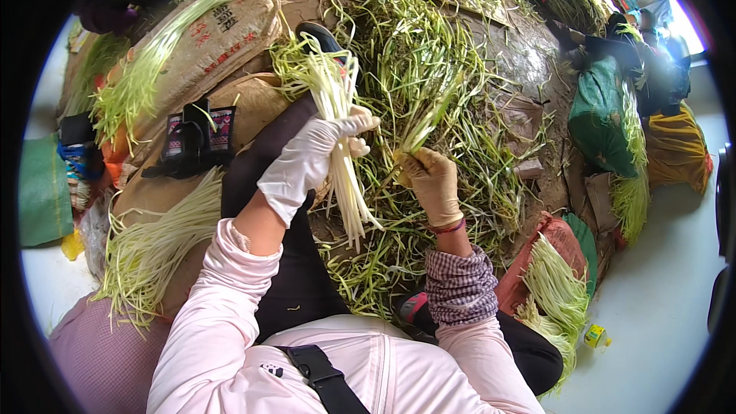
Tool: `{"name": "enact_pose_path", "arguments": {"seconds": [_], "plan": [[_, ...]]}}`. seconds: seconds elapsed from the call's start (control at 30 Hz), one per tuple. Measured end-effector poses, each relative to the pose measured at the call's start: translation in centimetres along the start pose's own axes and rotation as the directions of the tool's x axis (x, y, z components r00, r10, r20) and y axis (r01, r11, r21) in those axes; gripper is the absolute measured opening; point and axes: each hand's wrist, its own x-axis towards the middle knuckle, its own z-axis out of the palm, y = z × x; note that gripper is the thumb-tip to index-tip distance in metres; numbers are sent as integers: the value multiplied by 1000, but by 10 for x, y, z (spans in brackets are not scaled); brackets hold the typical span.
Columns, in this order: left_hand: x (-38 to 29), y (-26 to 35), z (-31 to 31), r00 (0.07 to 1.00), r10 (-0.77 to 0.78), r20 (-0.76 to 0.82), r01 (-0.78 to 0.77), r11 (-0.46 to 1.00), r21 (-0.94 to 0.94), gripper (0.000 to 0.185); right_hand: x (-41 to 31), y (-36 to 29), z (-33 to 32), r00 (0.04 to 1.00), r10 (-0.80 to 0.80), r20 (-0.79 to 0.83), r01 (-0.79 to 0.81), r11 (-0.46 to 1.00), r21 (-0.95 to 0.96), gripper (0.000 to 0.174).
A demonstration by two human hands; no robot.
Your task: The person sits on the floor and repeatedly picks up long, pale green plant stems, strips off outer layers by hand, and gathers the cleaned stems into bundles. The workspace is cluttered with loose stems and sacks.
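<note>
My left hand (305, 152), in a thin white glove, grips an upright bundle of long pale stems (336, 89) that look like garlic scapes. Their lower ends fan out below my fingers. To its right, my right hand (434, 187), in a yellowish glove, pinches the base of a green leafy stalk (430, 121). The stalk slants up and away to the right. Beneath both hands spreads a heap of loose green leaves and stalks (397, 46) on the ground.
At upper left, a stuffed woven sack (247, 23) with printed writing carries a bundle of stems (167, 49). More stems (167, 241) lie on a sack at my left, near a patterned pouch (221, 128). Another pile (555, 282) rests at right, by a small bottle (595, 336). A person (661, 69) sits beyond a green sack (601, 109).
</note>
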Motion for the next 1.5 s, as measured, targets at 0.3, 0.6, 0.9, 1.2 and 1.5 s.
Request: {"name": "enact_pose_path", "arguments": {"seconds": [0.3, 0.6, 0.9, 1.2, 1.5], "plan": [[-1, -11, 12, 999, 32, 5, -33, 988, 149, 19, -5, -3, 20, 953, -278, 123, 304, 875, -375, 12], [-3, 7, 6, 986, 144, -79, -153, 980, -124, 17, -28, 68, -81, 914, 336, -229, -384, 529, -757, 32], [4, -18, 13, 984, 167, 54, -175, 958, 228, 12, 34, -26, 16, 999, -40, 35, 30, 964, 264, 10], [4, -13, -5, 993, 119, -3, -118, 986, 119, 11, 7, -37, -120, 916, -54, -397, 361, 540, 760, 21], [-5, 1, -6, 991, 113, -68, -110, 993, 53, 13, 11, -43, -135, 958, -3, -287, 229, 614, 756, 26]]}}
